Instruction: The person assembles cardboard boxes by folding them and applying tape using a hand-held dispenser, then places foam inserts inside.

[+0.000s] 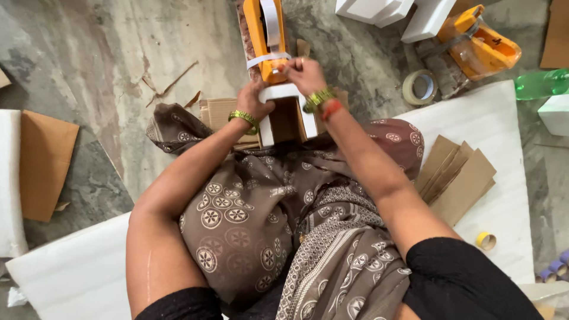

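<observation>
Patterned brown cloth [255,219] drapes your lap nearest. Beyond it, your left hand [253,102] grips the white foam block [283,93], while your right hand [303,72] pinches white tape [268,59] against the glossy orange dispenser [261,35] farther off.

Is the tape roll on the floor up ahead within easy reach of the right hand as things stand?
Probably yes: the right hand is at the orange appliance, and bare floor lies between it and the tape roll.

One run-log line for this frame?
left hand: steadies white foam block | right hand: on white strap around orange appliance | nearby: tape roll
</observation>
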